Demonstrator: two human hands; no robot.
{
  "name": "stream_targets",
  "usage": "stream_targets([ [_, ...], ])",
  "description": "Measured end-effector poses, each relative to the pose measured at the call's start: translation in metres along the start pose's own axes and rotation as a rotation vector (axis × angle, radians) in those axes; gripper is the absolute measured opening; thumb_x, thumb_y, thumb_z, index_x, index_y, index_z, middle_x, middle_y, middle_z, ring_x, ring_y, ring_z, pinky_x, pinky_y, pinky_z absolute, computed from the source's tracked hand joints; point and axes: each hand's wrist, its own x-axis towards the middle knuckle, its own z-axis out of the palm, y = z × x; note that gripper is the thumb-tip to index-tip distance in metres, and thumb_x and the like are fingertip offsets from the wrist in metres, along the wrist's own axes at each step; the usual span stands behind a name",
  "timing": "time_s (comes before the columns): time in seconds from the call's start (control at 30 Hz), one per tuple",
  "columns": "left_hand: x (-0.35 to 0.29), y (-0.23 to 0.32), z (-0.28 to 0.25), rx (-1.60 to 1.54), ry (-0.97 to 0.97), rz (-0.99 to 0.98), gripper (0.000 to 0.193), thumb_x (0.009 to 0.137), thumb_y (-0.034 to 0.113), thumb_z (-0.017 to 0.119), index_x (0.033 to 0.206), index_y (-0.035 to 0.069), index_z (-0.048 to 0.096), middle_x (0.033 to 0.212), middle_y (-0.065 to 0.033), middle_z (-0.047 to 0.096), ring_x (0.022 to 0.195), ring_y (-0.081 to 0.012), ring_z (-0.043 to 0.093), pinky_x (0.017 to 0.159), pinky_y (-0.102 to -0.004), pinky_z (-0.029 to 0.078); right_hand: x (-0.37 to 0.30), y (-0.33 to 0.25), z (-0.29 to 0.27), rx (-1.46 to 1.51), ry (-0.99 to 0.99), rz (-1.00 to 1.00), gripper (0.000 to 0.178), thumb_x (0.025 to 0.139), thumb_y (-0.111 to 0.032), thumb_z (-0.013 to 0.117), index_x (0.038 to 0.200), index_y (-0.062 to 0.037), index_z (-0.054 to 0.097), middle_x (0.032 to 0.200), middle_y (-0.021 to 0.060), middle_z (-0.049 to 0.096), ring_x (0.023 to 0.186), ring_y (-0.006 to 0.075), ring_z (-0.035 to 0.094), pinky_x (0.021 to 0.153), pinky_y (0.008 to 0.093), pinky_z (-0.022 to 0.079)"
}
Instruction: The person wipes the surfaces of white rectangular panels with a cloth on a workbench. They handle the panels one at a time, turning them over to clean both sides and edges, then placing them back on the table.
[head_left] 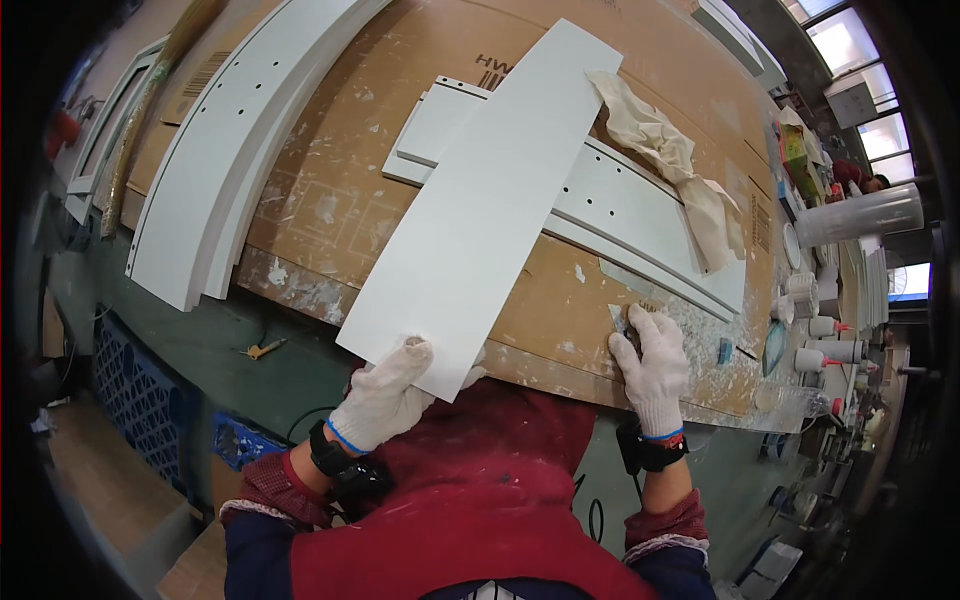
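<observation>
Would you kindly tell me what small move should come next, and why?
I would probably bring the white-gloved right hand over to steady the long, flat white panel: only the white-gloved left hand holds it, at its near end, which juts past the edge of the brown, cardboard-covered table.

A white board (490, 210) is held in the fingers of the left hand (385, 395); beyond the fingers of the right hand (655, 365), a drilled white panel (650, 222) is partly covered by cream cloth (660, 142).
</observation>
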Motion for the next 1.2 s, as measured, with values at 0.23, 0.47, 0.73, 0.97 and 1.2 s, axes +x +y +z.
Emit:
stream_targets([
  [0.23, 0.000, -0.006, -0.003, 0.021, 0.005, -0.017, 0.058, 0.094, 0.030, 0.056, 0.134, -0.008, 0.038, 0.127, -0.0227, 0.053, 0.119, -0.0324, 0.055, 0.105, -0.0493, 0.043, -0.008, -0.019, 0.007, 0.100, -0.022, 0.026, 0.019, 0.078, -0.014, 0.069, 0.095, -0.0070, 0.064, 0.089, 0.0104, 0.060, 0.088, 0.0284, 0.058, 0.078, 0.0390, 0.047],
  [0.47, -0.002, -0.005, -0.005, -0.080, -0.016, 0.027, 0.054, 0.094, 0.030, 0.055, 0.133, -0.004, 0.040, 0.129, -0.0209, 0.052, 0.121, -0.0333, 0.053, 0.102, -0.0543, 0.045, -0.004, -0.028, -0.008, 0.294, -0.307, -0.012, 0.010, 0.078, -0.011, 0.067, 0.083, -0.0069, 0.060, 0.081, 0.0093, 0.060, 0.078, 0.0284, 0.060, 0.071, 0.0371, 0.049],
  [0.73, 0.002, -0.011, -0.009, 0.037, 0.211, 0.151, 0.032, 0.094, 0.011, 0.055, 0.123, -0.001, 0.051, 0.124, -0.0182, 0.056, 0.113, -0.0288, 0.059, 0.095, -0.0389, 0.050, 0.085, -0.039, -0.011, 0.415, -0.050, -0.256, 0.025, 0.083, -0.006, 0.062, 0.108, -0.0060, 0.064, 0.085, 0.0141, 0.064, 0.080, 0.0254, 0.066, 0.073, 0.0329, 0.052],
  [0.97, -0.006, -0.008, -0.020, 0.461, 0.181, 0.127, 0.041, 0.097, 0.028, 0.053, 0.127, 0.002, 0.046, 0.130, -0.0127, 0.053, 0.119, -0.0245, 0.054, 0.101, -0.0375, 0.046, 0.147, -0.072, 0.022, 0.243, 0.016, -0.423, 0.024, 0.083, 0.000, 0.060, 0.106, -0.0033, 0.066, 0.088, 0.0093, 0.065, 0.077, 0.0202, 0.065, 0.069, 0.0286, 0.051],
  [1.2, -0.004, -0.009, -0.012, -0.041, 0.134, 0.018, 0.030, 0.098, 0.028, 0.053, 0.119, 0.006, 0.051, 0.127, -0.0092, 0.054, 0.119, -0.0221, 0.054, 0.102, -0.0369, 0.046, 0.105, -0.094, 0.023, 0.099, 0.005, -0.537, 0.026, 0.079, -0.004, 0.062, 0.104, -0.0076, 0.068, 0.081, 0.0096, 0.064, 0.073, 0.0230, 0.063, 0.064, 0.0319, 0.051],
])
